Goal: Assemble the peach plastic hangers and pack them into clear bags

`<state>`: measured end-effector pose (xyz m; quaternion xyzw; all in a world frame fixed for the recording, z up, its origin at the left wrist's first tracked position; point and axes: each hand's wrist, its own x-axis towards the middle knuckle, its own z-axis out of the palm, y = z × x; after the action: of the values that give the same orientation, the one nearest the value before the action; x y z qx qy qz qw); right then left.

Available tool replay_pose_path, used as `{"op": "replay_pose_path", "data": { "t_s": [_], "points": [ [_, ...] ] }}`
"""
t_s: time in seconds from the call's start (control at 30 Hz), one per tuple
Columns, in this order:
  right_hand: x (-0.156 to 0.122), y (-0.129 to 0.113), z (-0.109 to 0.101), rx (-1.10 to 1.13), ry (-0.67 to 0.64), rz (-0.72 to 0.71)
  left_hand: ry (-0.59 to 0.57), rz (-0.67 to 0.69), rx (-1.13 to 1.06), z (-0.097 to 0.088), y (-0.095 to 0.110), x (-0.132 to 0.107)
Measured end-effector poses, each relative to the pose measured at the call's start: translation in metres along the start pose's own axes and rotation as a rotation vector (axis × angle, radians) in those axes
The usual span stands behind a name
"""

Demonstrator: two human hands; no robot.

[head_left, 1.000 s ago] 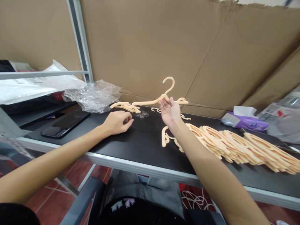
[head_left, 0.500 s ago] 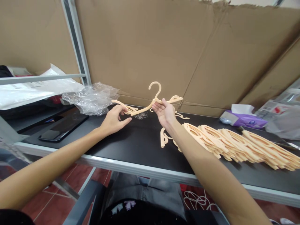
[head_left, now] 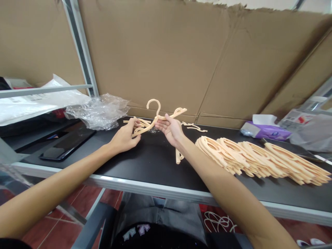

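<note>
A cream plastic clothes hanger (head_left: 147, 129) is held above the dark table, its hook pointing up. My right hand (head_left: 169, 129) grips it near the middle, just under the hook, with the palm partly turned toward me. At the hanger's left end, my left hand (head_left: 126, 136) is closed round the arm with thumb and fingers. Behind the left hand lie more cream hanger parts (head_left: 142, 122). Another loose part (head_left: 194, 127) rests beyond my right hand, and a further piece (head_left: 178, 156) shows partly under my right wrist.
Stacks of cream hangers (head_left: 255, 157) lie along the right of the table (head_left: 145, 166). Behind them stands a purple tissue pack (head_left: 267, 130). At left are a black phone-like slab (head_left: 67, 143) and crumpled clear plastic (head_left: 100, 110). A cardboard wall (head_left: 160, 52) closes off the back.
The hanger has shifted left and a little lower with my right hand. My left hand, earlier beside its left end with thumb apart, now grips that end.
</note>
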<state>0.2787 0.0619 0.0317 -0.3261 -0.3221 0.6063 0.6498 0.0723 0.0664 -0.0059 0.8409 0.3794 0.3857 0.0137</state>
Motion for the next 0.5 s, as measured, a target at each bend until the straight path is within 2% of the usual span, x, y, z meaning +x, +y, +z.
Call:
{"op": "replay_pose_path", "data": {
  "t_s": [0.17,0.33,0.5],
  "points": [
    [0.002,-0.001,-0.004,-0.094,0.017,0.004,-0.018,0.04,0.055,-0.002,0.0,0.001],
    [0.004,-0.002,-0.008,-0.243,0.027,0.011,0.108,-0.155,-0.111,0.0,-0.006,0.003],
    [0.007,-0.002,-0.013,-0.378,-0.001,0.045,0.145,-0.295,-0.325,0.001,-0.011,0.006]
  ]
}}
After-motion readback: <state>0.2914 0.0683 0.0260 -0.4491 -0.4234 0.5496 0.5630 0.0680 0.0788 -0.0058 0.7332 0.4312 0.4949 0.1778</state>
